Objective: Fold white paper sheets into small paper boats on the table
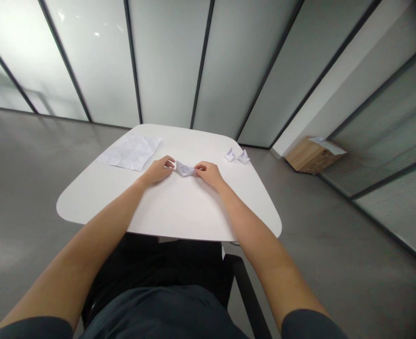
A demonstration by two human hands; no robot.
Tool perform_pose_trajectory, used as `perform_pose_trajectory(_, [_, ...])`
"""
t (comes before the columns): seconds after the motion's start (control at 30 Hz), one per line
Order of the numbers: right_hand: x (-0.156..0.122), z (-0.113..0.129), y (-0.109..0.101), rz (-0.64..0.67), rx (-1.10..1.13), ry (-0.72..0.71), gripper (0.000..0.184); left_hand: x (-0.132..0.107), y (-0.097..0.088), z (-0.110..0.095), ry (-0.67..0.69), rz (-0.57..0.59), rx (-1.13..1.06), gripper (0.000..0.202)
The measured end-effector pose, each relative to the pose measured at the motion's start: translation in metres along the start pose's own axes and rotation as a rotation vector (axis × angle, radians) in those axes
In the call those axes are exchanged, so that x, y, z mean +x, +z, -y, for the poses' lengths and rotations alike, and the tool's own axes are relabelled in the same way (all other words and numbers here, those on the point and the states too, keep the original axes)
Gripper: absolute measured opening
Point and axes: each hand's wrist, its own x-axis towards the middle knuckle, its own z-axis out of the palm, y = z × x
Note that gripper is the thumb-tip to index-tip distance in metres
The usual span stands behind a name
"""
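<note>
- Folded white paper piece [185, 169] is sitting in the grip, on the tabletop, between both hands, its long axis running roughly side to side.
- Left hand [156, 170] is pinching the paper's left end with its fingertips, thumb and fingers together on the paper.
- Right hand [210, 174] is pinching the right end the same way; both hands are about equally near, and the fold detail under the fingers is too small to tell.
- White rounded table [180, 221] is supporting both wrists just below the grip.
- Creased unfolded paper sheet [130, 151] is lying flat beyond the left hand.
- Two small paper boats [236, 156] are standing just beside each other beyond the right hand, near the table's edge.
- Wooden box [312, 156] is sitting on the grey floor well past the right hand, with paper on top.
- Frosted glass wall panels [167, 61] are standing farthest off, behind the table.
</note>
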Motion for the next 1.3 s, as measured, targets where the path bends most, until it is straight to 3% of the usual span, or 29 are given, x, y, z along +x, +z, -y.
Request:
perform_pose_trajectory(0.13, [0.014,-0.011,-0.013,-0.218,-0.081,0.143,0.012,-0.002,-0.001,-0.004,0.008,0.001,0.020,0.035])
perform_pose_trajectory(0.33, [0.044,-0.047,-0.056,-0.413,-0.322,0.171,0.015,-0.002,-0.001,-0.008,0.053,0.056,0.070,0.029])
perform_pose_trajectory(0.43, [0.055,-0.056,-0.066,-0.443,-0.361,0.208,0.018,-0.001,0.001,-0.006,0.067,0.078,0.101,0.027])
perform_pose_trajectory(0.63, [0.070,-0.063,-0.067,-0.457,-0.512,0.310,0.016,0.001,0.001,-0.004,0.083,0.086,0.123,0.025])
perform_pose_trajectory(0.83, [0.075,-0.062,-0.070,-0.434,-0.570,0.304,0.014,0.001,-0.003,-0.011,0.085,0.108,0.156,0.025])
perform_pose_trajectory(0.93, [0.069,-0.053,-0.071,-0.425,-0.611,0.273,0.021,0.001,-0.003,-0.013,0.082,0.127,0.184,0.027])
perform_pose_trajectory(1.1, [0.042,-0.025,-0.058,-0.268,-0.655,0.093,0.033,0.000,-0.004,-0.016,0.077,0.147,0.219,0.028])
perform_pose_trajectory(1.23, [0.011,-0.007,-0.034,0.073,-0.656,-0.043,0.042,-0.002,-0.005,-0.019,0.064,0.158,0.215,0.029])
perform_pose_trajectory(1.3, [-0.002,-0.005,-0.022,0.220,-0.693,-0.048,0.058,-0.003,-0.005,-0.020,0.078,0.160,0.226,0.029])
